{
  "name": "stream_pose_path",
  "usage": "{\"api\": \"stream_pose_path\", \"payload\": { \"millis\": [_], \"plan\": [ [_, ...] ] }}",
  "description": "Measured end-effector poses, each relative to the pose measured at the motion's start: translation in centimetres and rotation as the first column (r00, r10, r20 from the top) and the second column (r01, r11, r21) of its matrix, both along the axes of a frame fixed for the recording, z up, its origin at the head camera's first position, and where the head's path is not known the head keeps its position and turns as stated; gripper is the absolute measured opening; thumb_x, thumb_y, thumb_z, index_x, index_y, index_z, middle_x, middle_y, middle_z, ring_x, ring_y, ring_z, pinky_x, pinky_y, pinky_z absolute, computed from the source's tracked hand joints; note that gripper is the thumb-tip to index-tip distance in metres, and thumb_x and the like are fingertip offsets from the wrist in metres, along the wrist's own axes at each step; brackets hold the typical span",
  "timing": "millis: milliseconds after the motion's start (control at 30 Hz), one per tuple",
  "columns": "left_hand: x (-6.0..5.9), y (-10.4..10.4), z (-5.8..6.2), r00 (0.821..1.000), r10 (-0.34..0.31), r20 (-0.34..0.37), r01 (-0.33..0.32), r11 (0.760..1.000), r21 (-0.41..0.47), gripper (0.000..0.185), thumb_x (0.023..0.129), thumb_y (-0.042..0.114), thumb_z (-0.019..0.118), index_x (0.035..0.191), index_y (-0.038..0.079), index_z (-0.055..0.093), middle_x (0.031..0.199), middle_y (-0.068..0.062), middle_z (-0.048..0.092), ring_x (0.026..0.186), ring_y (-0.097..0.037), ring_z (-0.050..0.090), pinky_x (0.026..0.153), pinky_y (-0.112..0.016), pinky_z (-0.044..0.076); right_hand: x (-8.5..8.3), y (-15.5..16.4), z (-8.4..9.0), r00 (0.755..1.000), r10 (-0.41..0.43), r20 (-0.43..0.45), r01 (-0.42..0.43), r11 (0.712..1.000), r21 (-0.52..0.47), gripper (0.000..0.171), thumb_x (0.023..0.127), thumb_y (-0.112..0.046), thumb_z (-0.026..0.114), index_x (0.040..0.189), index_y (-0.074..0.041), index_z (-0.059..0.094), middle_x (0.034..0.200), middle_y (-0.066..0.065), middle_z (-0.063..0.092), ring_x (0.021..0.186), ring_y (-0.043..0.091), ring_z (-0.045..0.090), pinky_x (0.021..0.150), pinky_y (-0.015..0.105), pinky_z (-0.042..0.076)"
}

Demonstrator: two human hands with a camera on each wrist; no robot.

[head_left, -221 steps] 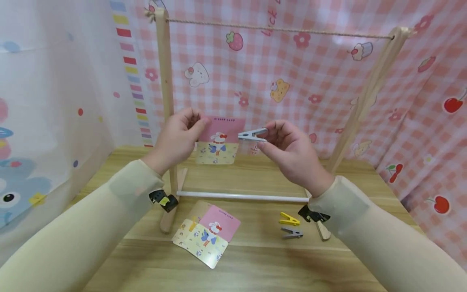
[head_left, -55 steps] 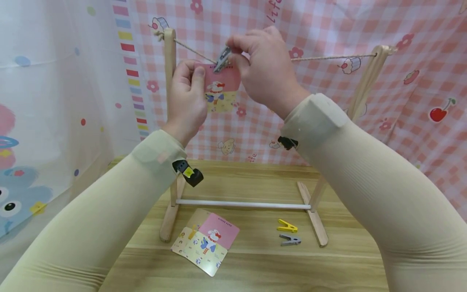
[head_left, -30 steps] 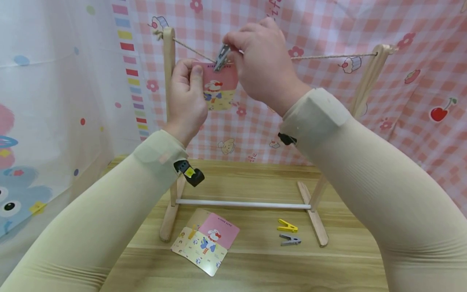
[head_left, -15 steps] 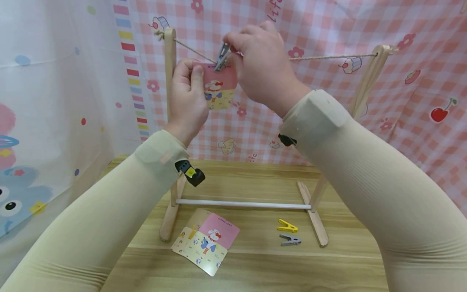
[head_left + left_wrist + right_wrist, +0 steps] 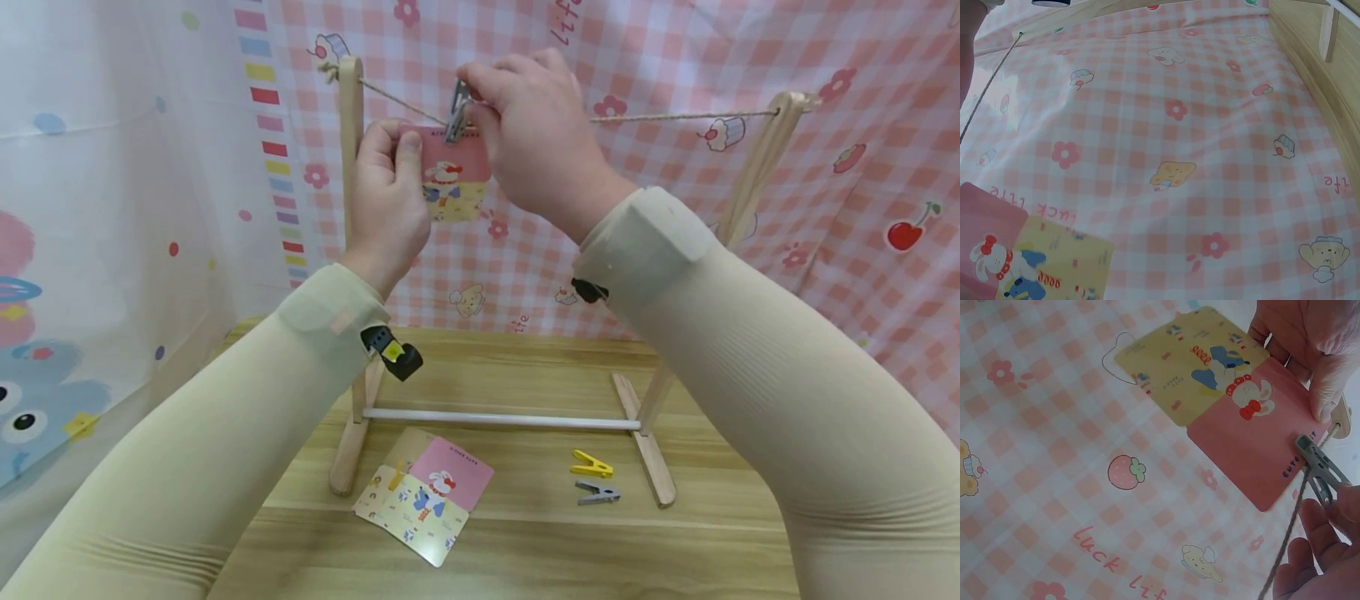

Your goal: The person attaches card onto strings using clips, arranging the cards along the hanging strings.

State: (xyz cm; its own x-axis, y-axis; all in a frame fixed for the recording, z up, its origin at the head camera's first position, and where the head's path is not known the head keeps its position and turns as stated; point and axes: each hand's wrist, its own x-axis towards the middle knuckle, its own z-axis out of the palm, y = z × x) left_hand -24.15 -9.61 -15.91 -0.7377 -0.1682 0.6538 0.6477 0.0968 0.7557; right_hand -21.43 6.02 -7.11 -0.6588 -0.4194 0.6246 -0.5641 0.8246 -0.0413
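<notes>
My left hand [image 5: 396, 150] pinches the left edge of a pink and yellow rabbit card [image 5: 454, 178] and holds it up against the string [image 5: 675, 117] of a wooden rack [image 5: 349, 217]. My right hand [image 5: 483, 96] grips a grey clothespin [image 5: 456, 112] that stands nearly upright over the card's top edge and the string. In the right wrist view the grey clothespin [image 5: 1321, 471] bites the pink end of the card [image 5: 1235, 406] on the string [image 5: 1286, 547]. Part of the card [image 5: 1029, 262] shows in the left wrist view.
On the wooden table [image 5: 525, 550] lie a small stack of cards [image 5: 422, 504], a yellow clothespin [image 5: 592, 464] and a grey clothespin [image 5: 597, 493]. A white bar [image 5: 498, 419] joins the rack's feet. Pink gingham cloth [image 5: 660, 217] hangs behind, and a pale curtain [image 5: 112, 208] hangs on the left.
Both hands rose from low in front of the rack to the string with card and clothespin. Over the last second the clothespin has tilted more upright; the hands have barely shifted.
</notes>
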Motion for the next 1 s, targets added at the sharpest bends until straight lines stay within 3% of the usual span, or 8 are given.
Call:
{"api": "stream_pose_path", "payload": {
  "millis": [233, 500, 800, 1000],
  "plan": [
    [0.3, 0.1, 0.4, 1.000, -0.001, 0.005, 0.001, 1.000, -0.005, 0.022, 0.114, 0.027, 0.041, 0.121, 0.010, 0.054, 0.105, 0.004, 0.055, 0.098, -0.015, 0.058, 0.088, -0.028, 0.051, -0.1, 0.1, -0.3, 0.999, -0.027, 0.041, 0.028, 0.999, -0.025, 0.048, 0.114, -0.030, 0.043, 0.162, -0.025, 0.042, 0.160, -0.003, 0.050, 0.148, 0.021, 0.034, 0.127, 0.038, 0.022],
    [0.9, 0.5, 0.9, 1.000, -0.015, -0.002, 0.015, 1.000, 0.027, 0.018, 0.114, 0.023, 0.040, 0.116, 0.010, 0.053, 0.101, 0.003, 0.053, 0.092, -0.015, 0.055, 0.084, -0.028, 0.049, -0.1, 0.2, -0.5, 0.997, -0.046, 0.064, 0.048, 0.998, -0.028, 0.051, 0.114, -0.030, 0.042, 0.165, -0.030, 0.034, 0.162, -0.004, 0.047, 0.151, 0.021, 0.028, 0.126, 0.039, 0.020],
    [0.9, 0.4, 0.9, 1.000, -0.014, 0.016, 0.014, 1.000, 0.019, 0.021, 0.114, 0.025, 0.040, 0.121, 0.010, 0.053, 0.102, 0.003, 0.054, 0.093, -0.014, 0.058, 0.083, -0.027, 0.052, -0.2, 0.4, -0.8, 0.998, -0.031, 0.055, 0.033, 0.999, -0.032, 0.053, 0.114, -0.030, 0.041, 0.166, -0.028, 0.031, 0.164, -0.003, 0.044, 0.151, 0.023, 0.027, 0.127, 0.042, 0.017],
    [2.0, 0.4, 1.2, 0.998, -0.034, 0.056, 0.034, 0.999, 0.007, 0.026, 0.114, 0.026, 0.040, 0.131, 0.010, 0.051, 0.109, 0.003, 0.055, 0.099, -0.015, 0.061, 0.089, -0.027, 0.055, -0.3, 0.7, -1.1, 0.998, -0.044, 0.050, 0.047, 0.997, -0.066, 0.054, 0.113, -0.034, 0.043, 0.166, -0.030, 0.032, 0.167, -0.004, 0.039, 0.152, 0.022, 0.023, 0.128, 0.041, 0.012]
  ]
}}
